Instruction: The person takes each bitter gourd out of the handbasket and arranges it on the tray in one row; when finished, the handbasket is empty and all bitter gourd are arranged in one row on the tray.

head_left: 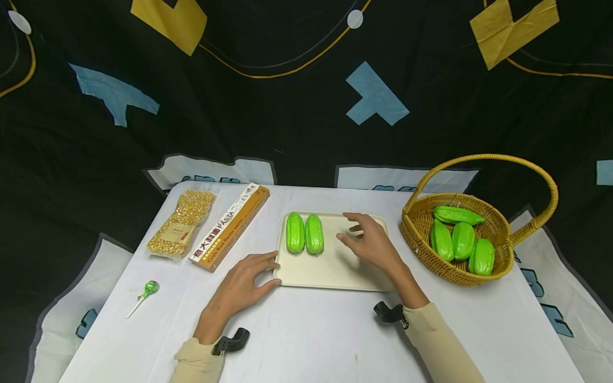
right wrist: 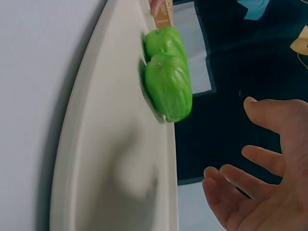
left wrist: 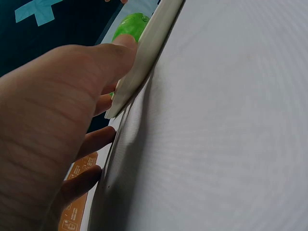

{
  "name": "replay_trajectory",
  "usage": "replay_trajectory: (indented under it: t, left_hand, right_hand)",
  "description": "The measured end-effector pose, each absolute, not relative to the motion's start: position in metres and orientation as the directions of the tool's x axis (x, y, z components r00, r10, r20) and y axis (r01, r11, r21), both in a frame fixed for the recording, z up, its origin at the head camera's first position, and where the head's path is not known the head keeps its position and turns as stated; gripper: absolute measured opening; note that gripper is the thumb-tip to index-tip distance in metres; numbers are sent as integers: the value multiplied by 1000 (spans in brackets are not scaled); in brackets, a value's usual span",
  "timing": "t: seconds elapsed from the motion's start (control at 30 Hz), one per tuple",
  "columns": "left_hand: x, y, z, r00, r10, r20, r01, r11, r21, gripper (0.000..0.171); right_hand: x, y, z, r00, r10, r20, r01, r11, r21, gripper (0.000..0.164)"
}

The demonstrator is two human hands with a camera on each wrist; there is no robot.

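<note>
Two glossy green peppers point(head_left: 304, 233) lie side by side on the left part of a cream tray point(head_left: 330, 271). My left hand point(head_left: 241, 282) rests at the tray's left edge, thumb by the near corner and fingers loosely spread along the side. In the left wrist view its thumb point(left wrist: 126, 42) overlaps the tray's rim. Above the right part of the tray hovers my right hand point(head_left: 369, 242), fingers apart and slightly bent, holding nothing. The right wrist view shows the peppers point(right wrist: 168, 86) a gap away from that hand point(right wrist: 260, 178).
Right of the tray stands a wicker basket point(head_left: 426, 264) with a tall handle, holding several green peppers point(head_left: 463, 240). A pasta box point(head_left: 232, 227), a bag of corn kernels point(head_left: 184, 221) and a green lollipop point(head_left: 150, 288) lie to the left. A black patterned cloth point(head_left: 268, 122) hangs behind.
</note>
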State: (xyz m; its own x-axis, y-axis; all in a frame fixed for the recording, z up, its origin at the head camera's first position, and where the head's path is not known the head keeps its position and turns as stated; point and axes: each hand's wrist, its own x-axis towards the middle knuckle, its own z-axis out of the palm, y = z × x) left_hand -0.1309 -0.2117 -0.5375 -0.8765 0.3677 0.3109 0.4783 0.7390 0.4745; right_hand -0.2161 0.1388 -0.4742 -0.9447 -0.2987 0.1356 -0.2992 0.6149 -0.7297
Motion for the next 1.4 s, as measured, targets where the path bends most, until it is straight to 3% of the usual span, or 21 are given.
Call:
replay_trajectory:
  t: [0.9,1.4]
  left_hand:
    - [-132,-210,-537,-877,373,302,478,738,476,37]
    - [-131,-211,-537,-885,366,289,464,751,470,36]
  right_hand:
    - [-201,210,-451,-935,-245,258,-355,632,-689,60]
    - [-194,249,-443,-949,-156,274,-305,673,-674,55]
